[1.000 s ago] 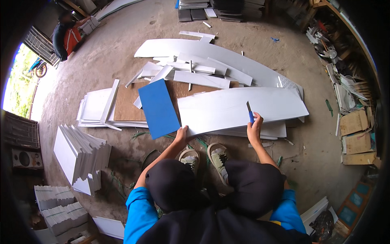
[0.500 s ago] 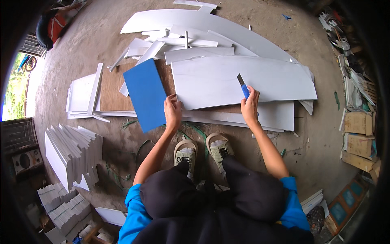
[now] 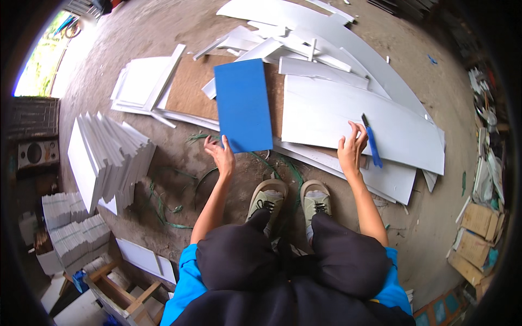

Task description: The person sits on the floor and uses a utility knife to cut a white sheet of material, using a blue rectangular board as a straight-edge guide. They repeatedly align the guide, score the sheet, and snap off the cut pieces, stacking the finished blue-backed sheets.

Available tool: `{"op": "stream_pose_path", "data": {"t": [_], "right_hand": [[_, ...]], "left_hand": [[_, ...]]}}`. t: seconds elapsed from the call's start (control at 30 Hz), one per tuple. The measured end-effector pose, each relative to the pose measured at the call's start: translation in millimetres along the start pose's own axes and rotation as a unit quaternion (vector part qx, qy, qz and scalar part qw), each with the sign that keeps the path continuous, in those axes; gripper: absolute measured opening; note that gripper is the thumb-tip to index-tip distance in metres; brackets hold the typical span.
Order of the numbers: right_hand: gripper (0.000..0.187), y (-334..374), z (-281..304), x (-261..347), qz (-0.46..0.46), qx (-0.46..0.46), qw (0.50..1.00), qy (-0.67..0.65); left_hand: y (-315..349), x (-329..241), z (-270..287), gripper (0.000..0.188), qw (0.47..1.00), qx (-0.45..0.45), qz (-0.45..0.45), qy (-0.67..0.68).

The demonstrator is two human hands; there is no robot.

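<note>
A blue rectangular board [image 3: 243, 106] lies across a brown wood board [image 3: 193, 87]. My left hand [image 3: 221, 156] is at its near left corner, fingers spread, thumb against or just beside the edge. Over the near edge of a large white panel [image 3: 326, 111] is my right hand [image 3: 353, 145], its fingers bent and the thumb apart from them. A blue-handled utility knife [image 3: 372, 144] is right beside the outer fingers of that hand, blade pointing away from me. Whether those fingers still touch the knife is hard to tell.
White offcut strips [image 3: 266, 49] lie heaped beyond the boards. To the left stand a stack of white panels [image 3: 106, 157] and bundled white pieces [image 3: 81, 233]. Green strapping [image 3: 160, 209] trails over the floor near my shoes [image 3: 268, 200]. Cardboard boxes [image 3: 478, 223] line the right side.
The view has swung, so the boards appear farther right. My left hand's fingers have come off the blue board's side and spread. My right hand has loosened; the knife, earlier gripped, is now beside it.
</note>
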State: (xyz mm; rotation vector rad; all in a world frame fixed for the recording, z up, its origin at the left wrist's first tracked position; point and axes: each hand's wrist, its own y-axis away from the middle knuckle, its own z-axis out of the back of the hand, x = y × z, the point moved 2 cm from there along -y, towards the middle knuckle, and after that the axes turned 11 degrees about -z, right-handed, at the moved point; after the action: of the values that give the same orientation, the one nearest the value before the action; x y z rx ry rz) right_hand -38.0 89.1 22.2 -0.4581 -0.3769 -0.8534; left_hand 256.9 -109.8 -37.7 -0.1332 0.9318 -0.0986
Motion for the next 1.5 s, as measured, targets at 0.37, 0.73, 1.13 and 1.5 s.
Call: {"op": "stream_pose_path", "data": {"t": [0.37,0.73,1.13,1.5], "right_hand": [[0.055,-15,10,-45,-0.020,-0.068,0.992,0.108],[0.051,-33,40,-156,-0.182,-0.125,0.973,0.068],[0.043,-64,33,-120,-0.142,-0.006,0.987,-0.075],[0.052,-80,8,-113,-0.181,0.075,0.975,-0.106]], "left_hand": [[-27,-45,-2,0.036,0.948,0.100,-0.094,0.289],[-70,-139,-107,0.028,0.868,0.394,-0.186,0.237],[-25,-127,-131,0.037,0.904,0.307,-0.284,0.090],[-20,-112,-101,0.035,0.884,0.401,-0.217,0.099]]}}
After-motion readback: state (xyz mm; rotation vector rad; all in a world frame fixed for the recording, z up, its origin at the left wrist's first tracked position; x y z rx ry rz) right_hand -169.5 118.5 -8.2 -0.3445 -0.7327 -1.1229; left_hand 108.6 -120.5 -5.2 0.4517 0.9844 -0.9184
